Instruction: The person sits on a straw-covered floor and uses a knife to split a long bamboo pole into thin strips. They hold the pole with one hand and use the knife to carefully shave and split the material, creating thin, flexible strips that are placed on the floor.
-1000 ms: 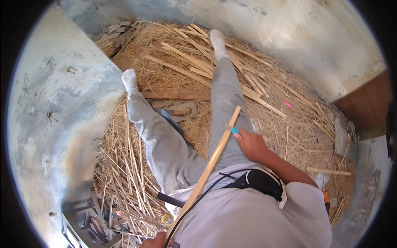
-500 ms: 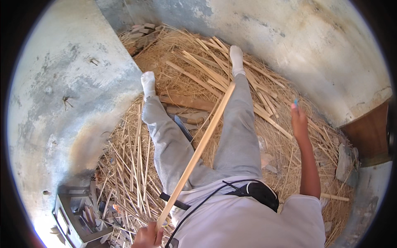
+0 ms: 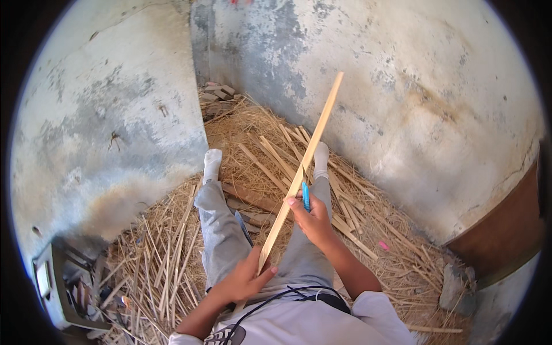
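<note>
A long, pale strip of split wood or bamboo slants up and away across my lap. Around its lower part, close to my waist, my left hand is closed. My right hand grips a small blue-handled cutter knife, its narrow pointed blade upward beside the middle of the strip. The right thumb lies against the strip. Whether the blade touches the wood I cannot tell. Between my outstretched legs lies a larger knife with a dark blade, partly hidden by my left leg.
Many loose strips and straw-like shavings cover the floor. Worn plaster walls rise ahead and to the left. A dark open box-like frame stands at left, a stone block at right. Bricks lie in the far corner.
My right hand has come in from the far right to the strip, bringing the cutter knife. My left hand and the strip have moved up and inward. The view has tilted upward.
</note>
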`<state>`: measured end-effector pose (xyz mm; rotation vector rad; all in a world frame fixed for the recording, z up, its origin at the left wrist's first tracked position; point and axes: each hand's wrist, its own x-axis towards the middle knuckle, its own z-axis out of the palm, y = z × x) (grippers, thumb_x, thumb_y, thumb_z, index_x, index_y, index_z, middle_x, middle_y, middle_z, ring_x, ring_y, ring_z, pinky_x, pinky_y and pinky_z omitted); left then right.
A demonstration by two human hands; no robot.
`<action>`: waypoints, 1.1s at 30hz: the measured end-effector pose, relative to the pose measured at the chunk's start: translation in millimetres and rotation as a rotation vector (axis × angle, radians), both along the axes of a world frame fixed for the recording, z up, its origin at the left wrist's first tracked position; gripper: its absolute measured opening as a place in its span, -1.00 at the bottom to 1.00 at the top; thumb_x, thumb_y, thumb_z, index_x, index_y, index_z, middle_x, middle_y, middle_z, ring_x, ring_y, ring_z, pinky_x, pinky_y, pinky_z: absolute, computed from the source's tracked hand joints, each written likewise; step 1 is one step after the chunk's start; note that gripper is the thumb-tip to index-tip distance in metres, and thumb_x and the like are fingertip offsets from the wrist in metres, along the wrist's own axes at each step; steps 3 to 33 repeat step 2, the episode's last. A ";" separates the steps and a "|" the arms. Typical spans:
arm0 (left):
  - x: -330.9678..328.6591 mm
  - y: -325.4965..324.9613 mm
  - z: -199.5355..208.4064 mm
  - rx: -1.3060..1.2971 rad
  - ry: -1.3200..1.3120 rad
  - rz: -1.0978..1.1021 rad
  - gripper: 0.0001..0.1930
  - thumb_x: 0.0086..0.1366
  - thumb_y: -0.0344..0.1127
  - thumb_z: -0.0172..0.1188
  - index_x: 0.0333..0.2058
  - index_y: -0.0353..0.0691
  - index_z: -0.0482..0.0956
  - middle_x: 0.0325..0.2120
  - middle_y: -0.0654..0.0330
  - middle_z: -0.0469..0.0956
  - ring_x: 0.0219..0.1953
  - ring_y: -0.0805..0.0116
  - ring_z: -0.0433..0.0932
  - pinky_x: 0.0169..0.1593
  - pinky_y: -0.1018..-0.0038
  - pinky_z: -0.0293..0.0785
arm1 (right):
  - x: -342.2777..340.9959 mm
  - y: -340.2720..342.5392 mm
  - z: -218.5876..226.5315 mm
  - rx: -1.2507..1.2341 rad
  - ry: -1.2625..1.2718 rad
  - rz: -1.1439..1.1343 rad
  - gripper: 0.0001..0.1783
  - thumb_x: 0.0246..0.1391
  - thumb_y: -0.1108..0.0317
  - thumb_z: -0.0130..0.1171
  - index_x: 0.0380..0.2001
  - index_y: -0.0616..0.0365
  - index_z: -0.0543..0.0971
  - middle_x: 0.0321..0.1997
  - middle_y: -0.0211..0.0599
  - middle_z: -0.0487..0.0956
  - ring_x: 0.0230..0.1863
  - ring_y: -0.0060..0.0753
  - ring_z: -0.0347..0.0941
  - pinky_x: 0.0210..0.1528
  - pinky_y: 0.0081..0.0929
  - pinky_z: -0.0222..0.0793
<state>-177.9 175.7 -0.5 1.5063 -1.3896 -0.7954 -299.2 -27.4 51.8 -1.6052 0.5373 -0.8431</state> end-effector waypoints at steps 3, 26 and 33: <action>-1.7 -0.7 -0.9 -0.029 -0.067 0.002 -0.66 0.44 -0.14 0.15 -0.05 -0.27 0.32 -0.44 0.27 0.44 -0.50 0.55 0.42 -0.40 0.54 0.39 | -3.3 -1.4 6.5 -0.139 0.101 -0.013 -0.63 0.28 0.10 0.24 -0.14 0.22 0.52 -0.69 -0.66 0.30 -0.72 -0.80 0.15 -0.65 -0.69 0.06; -1.7 -0.7 -0.9 -0.029 -0.067 0.002 -0.66 0.44 -0.14 0.15 -0.05 -0.27 0.32 -0.44 0.27 0.44 -0.50 0.55 0.42 -0.40 0.54 0.39 | -3.3 -1.4 6.5 -0.139 0.101 -0.013 -0.63 0.28 0.10 0.24 -0.14 0.22 0.52 -0.69 -0.66 0.30 -0.72 -0.80 0.15 -0.65 -0.69 0.06; -1.7 -0.7 -0.9 -0.029 -0.067 0.002 -0.66 0.44 -0.14 0.15 -0.05 -0.27 0.32 -0.44 0.27 0.44 -0.50 0.55 0.42 -0.40 0.54 0.39 | -3.3 -1.4 6.5 -0.139 0.101 -0.013 -0.63 0.28 0.10 0.24 -0.14 0.22 0.52 -0.69 -0.66 0.30 -0.72 -0.80 0.15 -0.65 -0.69 0.06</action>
